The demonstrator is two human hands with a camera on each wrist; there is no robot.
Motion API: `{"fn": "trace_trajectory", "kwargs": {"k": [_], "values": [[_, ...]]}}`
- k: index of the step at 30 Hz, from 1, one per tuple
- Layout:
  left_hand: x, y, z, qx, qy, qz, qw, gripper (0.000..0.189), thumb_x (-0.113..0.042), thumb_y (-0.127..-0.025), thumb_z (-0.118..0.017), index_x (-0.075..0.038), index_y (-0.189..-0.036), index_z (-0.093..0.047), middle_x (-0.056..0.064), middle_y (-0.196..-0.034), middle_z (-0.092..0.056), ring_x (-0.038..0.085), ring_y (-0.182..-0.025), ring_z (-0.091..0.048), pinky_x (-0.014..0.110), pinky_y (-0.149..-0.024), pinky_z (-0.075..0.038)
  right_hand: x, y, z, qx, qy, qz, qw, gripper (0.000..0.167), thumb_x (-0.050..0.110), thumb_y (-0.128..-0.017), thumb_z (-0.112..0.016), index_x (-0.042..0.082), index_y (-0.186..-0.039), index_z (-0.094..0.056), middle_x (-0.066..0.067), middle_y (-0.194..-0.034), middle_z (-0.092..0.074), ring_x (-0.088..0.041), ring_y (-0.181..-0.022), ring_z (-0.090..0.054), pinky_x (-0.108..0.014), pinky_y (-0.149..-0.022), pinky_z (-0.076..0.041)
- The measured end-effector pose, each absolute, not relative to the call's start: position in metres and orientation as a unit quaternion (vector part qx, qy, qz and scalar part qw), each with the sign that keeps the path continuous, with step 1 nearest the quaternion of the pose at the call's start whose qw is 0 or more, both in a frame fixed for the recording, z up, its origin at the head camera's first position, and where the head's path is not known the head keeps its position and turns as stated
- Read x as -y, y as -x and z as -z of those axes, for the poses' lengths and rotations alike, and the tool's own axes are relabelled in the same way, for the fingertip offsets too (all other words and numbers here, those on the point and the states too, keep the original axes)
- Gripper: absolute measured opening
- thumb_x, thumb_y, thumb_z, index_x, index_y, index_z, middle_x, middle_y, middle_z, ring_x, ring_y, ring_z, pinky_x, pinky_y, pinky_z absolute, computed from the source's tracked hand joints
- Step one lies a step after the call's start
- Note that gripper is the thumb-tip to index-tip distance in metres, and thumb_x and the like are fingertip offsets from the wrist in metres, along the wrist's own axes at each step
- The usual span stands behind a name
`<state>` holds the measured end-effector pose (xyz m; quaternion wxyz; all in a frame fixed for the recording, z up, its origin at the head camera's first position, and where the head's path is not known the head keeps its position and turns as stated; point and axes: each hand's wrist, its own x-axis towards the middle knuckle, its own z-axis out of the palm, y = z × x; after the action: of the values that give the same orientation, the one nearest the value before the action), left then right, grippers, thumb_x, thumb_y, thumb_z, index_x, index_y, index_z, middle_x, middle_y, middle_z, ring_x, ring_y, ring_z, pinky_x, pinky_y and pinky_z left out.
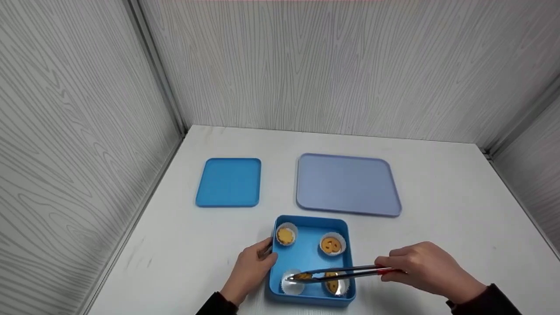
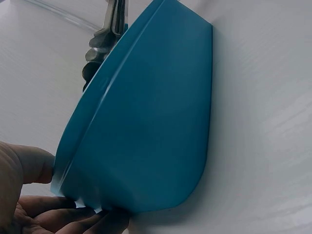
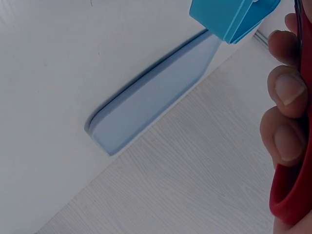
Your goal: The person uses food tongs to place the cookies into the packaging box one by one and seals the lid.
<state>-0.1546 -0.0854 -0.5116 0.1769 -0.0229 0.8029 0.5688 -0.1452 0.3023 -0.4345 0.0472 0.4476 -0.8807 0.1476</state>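
Note:
Near the table's front stands a shallow blue box (image 1: 302, 258) holding several paper cups. My left hand (image 1: 249, 269) grips its left wall, the thumb at the rim and the fingers against the outside; the left wrist view shows this grip at the box's end (image 2: 141, 112). With my right hand (image 1: 426, 269) I hold metal tongs (image 1: 358, 274) by their red handle (image 3: 295, 207). The tongs' tips pinch a small brown cookie (image 1: 302, 276) above the front-left paper cup (image 1: 292, 287). Cookies lie in the back-left cup (image 1: 285, 236), back-right cup (image 1: 331, 245) and front-right cup (image 1: 333, 284), the last partly hidden by the tongs.
Behind the box, a flat blue square tray (image 1: 229, 182) lies to the left and a larger lavender tray (image 1: 348, 183) to the right. Wood-grain panels (image 1: 323, 65) enclose the white table (image 1: 175, 253) at the back and sides.

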Motion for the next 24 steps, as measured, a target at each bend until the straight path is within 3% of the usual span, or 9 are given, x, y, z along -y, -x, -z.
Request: {"fn": "trace_trajectory", "kwargs": {"k": [12,24], "values": [[0.0855,0.1539,0.5106,-0.805,0.027,-0.563,0.182,0.061,-0.025,-0.1,-0.061,0.001,-0.152,-0.044,0.02,-0.155,-0.047,0.037,-0.145,-0.042,0.053,-0.115,-0.04,-0.299,0.1475,0.435,0.886,-0.441,-0.143,0.027,0.023,0.028,-0.084,-0.084,0.024,-0.106,-0.078,0.018,-0.077,-0.068,0.01,-0.061,-0.054,-0.005,-0.057,-0.045],[0.0851,0.1556,0.5114,-0.798,0.048,-0.569,0.193,0.06,-0.024,-0.101,-0.061,0.0,-0.153,-0.043,0.02,-0.156,-0.046,0.037,-0.145,-0.043,0.053,-0.114,-0.042,-0.2959,0.1478,0.4395,0.87,-0.465,-0.139,0.09,0.025,0.027,-0.081,-0.086,0.028,-0.102,-0.074,0.022,-0.073,-0.06,0.013,-0.06,-0.047,-0.002,-0.054,-0.037]]}}
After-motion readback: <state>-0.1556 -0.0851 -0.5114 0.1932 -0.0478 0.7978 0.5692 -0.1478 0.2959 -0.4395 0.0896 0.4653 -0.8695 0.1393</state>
